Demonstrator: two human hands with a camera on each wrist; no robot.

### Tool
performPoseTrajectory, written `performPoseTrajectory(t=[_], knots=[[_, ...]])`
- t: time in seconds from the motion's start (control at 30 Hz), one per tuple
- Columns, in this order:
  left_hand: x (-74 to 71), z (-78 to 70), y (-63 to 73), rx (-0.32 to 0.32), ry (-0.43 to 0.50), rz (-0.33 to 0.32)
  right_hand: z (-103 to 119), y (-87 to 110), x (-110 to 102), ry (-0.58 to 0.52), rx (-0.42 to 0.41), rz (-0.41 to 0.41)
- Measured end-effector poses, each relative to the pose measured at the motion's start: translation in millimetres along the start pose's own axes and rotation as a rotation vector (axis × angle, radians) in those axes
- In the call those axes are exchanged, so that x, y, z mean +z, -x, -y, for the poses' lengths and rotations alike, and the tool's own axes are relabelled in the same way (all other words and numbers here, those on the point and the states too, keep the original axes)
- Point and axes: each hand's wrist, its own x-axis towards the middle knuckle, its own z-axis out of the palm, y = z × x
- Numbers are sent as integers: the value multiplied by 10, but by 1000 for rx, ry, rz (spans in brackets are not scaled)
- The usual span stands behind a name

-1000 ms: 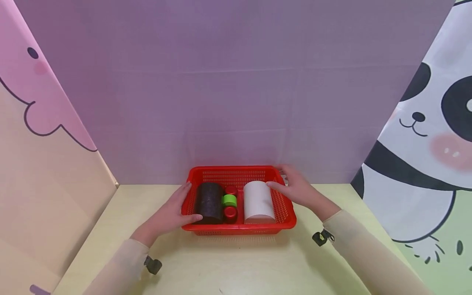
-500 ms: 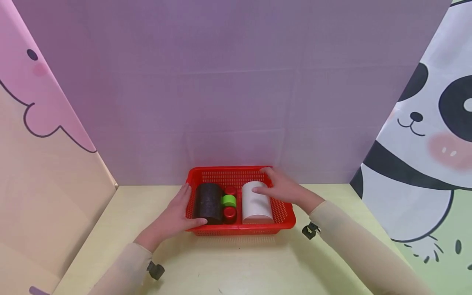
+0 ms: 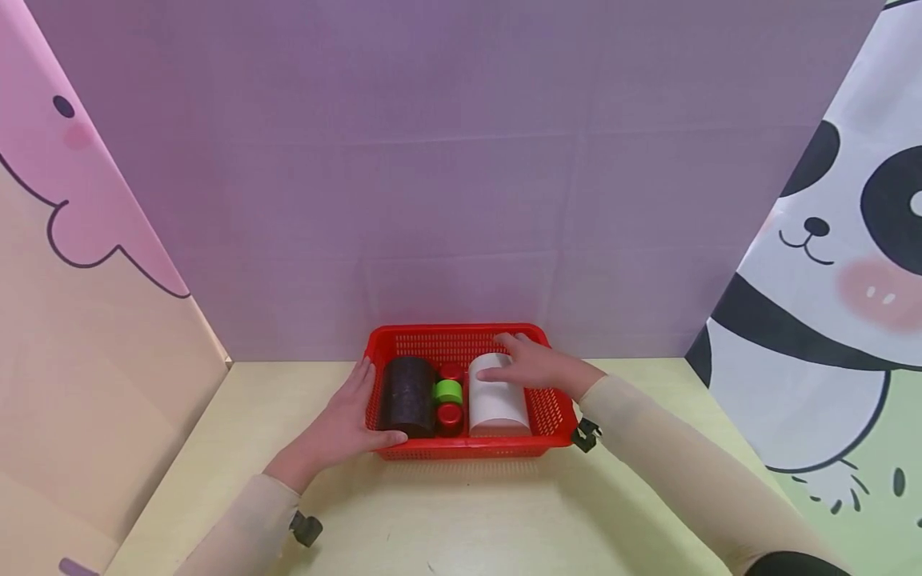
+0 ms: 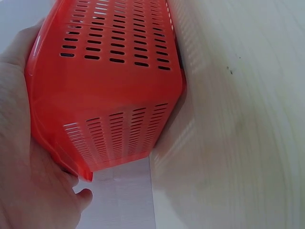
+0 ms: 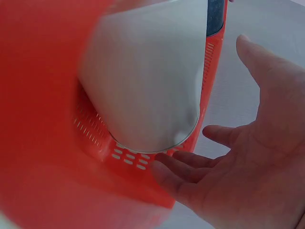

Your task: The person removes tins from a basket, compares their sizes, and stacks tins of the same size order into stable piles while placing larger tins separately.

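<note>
A red plastic basket with slotted walls stands on the table against the back wall. Inside it, a black cylinder lies at the left and a white cylinder at the right. Between them are two small red round pieces and a bright green one. My left hand rests on the basket's left rim, fingers straight along it, thumb across the front corner. Spread fingers and thumb of my right hand hover over the white cylinder; the right wrist view shows the fingertips close to its end, contact unclear.
The pale wooden table runs forward from the basket. A purple cloth wall rises right behind it. Side panels stand left and right, the right one printed with a panda.
My right hand has moved left from the basket's right rim to over the white cylinder, which has shifted slightly left. My left thumb has slid a little right along the front rim.
</note>
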Motion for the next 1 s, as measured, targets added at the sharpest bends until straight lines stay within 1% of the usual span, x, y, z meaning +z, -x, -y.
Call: performPoseTrajectory(t=[0.17,0.33,0.43,0.57,0.8,1.0], knots=[[19,-7,-8,-26,13,12,30,-58,4,-4,19,32],[28,-8,-18,-25,9,9,15,-122,21,-21,32,42],[25,0,-18,-19,0,6,-10,-166,31,-30,27,56],[24,15,-19,-22,-10,4,-53,-221,41,-41,-2,90],[30,25,-14,-26,-4,7,-122,-278,65,-104,72,134],[37,23,-4,-24,4,4,-95,-257,66,-136,66,144]])
